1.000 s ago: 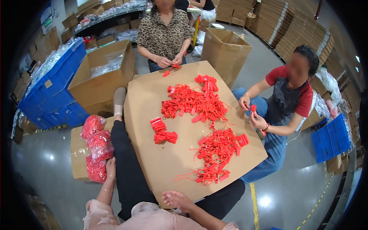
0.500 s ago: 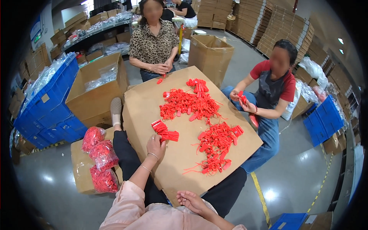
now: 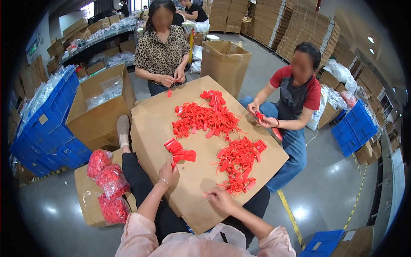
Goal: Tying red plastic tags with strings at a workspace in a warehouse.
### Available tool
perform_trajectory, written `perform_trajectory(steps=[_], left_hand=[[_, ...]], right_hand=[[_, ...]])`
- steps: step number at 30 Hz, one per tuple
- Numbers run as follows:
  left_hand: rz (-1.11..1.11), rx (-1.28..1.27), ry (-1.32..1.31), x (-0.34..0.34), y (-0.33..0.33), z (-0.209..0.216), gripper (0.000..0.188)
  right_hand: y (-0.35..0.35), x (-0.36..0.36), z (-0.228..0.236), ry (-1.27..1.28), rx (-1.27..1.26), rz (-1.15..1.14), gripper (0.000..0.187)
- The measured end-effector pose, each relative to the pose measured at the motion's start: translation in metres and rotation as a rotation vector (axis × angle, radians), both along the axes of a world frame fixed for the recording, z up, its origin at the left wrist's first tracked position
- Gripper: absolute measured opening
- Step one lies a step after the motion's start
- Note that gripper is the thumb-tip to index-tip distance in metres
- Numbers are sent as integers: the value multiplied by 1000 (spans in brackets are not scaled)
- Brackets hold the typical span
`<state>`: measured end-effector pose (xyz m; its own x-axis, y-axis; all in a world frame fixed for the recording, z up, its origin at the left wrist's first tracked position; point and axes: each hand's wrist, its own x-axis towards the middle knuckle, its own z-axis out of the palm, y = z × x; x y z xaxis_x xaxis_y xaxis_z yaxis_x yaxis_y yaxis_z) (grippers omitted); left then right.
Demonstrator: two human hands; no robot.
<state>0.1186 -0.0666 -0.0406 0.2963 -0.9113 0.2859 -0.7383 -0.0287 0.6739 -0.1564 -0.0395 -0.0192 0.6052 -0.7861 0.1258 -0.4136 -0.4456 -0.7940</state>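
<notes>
A grey floor (image 3: 239,100) surrounds a cardboard-covered worktop (image 3: 147,124) that carries two tangled heaps of red corded pieces, the far heap (image 3: 205,121) and the near heap (image 3: 239,159). Left of both lies a small cluster of flat red pieces (image 3: 184,155). The left hand (image 3: 167,172) is at this cluster's near edge, fingertips meeting red; whether its grip is closed on a piece cannot be told. The right hand (image 3: 221,201) curls beside the near heap's loose cords, its grip too blurred to read. Two co-workers (image 3: 160,53) finger red pieces.
</notes>
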Motion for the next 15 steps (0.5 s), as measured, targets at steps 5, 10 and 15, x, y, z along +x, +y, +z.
perform_trajectory(steps=[5,10,15], left_hand=[[15,138,402,3,50,-23,21],[-3,165,256,-26,63,-15,25],[-50,281,347,-28,63,11,26]], right_hand=[[-115,6,48,506,-652,-147,20],[-157,-28,35,646,-653,-134,14],[-157,1,87,142,-89,-212,23]])
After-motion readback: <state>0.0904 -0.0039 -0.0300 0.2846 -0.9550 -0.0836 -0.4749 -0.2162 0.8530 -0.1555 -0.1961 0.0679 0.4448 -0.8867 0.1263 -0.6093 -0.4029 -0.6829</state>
